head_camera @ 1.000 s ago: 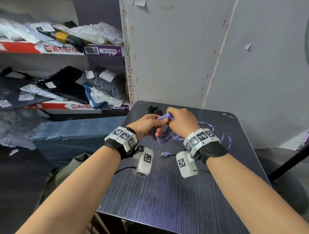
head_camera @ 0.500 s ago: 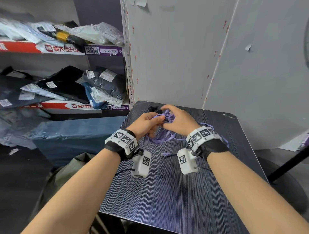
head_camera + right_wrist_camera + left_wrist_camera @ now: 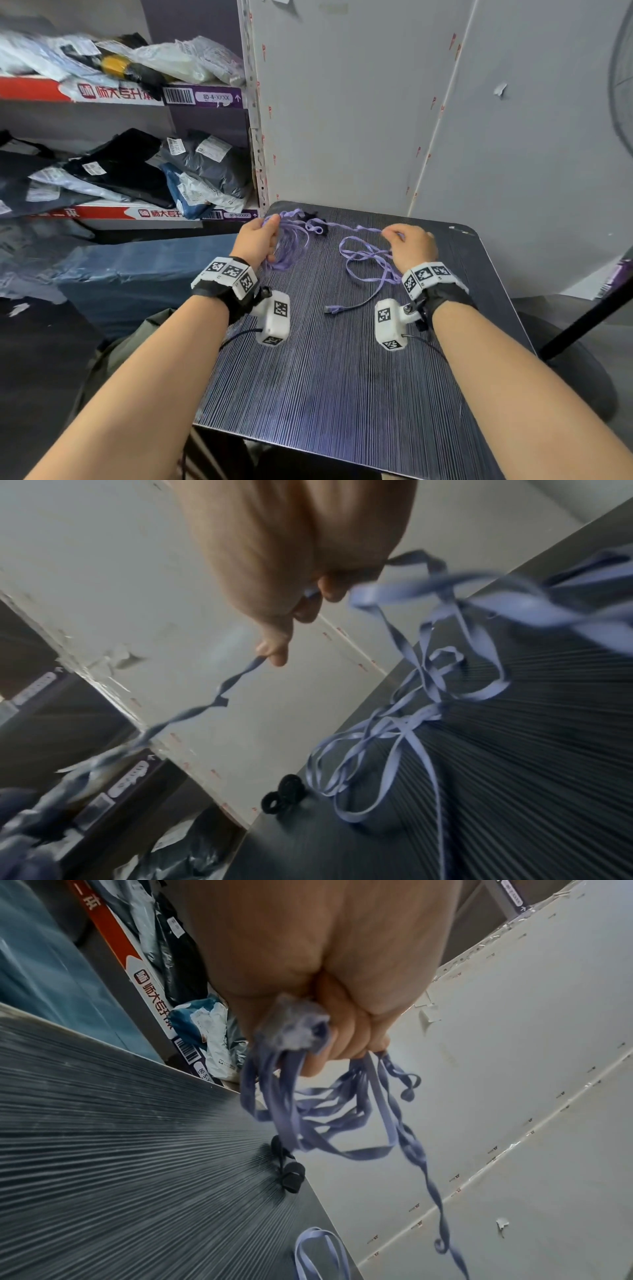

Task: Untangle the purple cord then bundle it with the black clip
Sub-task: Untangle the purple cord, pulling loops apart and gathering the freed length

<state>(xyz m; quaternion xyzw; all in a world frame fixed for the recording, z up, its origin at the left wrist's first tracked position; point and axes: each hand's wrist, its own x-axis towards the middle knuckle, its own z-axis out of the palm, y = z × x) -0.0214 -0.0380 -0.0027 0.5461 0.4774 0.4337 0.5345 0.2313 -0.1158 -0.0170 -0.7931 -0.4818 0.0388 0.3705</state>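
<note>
The left hand (image 3: 259, 237) was clenched round a bunch of loops of the flat, ribbon-like purple cord (image 3: 359, 262), lifted off the dark ribbed surface (image 3: 335, 377). The right hand (image 3: 412, 245) pinched a single twisted strand stretched between the hands. Slack loops lay beside the right hand, one plug end nearer the wrists. The small black plastic clip (image 3: 290, 1173) sat beyond the left hand, seemingly untouched. Untangling was under way; next would likely be drawing the strand free of the bunch without tightening knots
</note>
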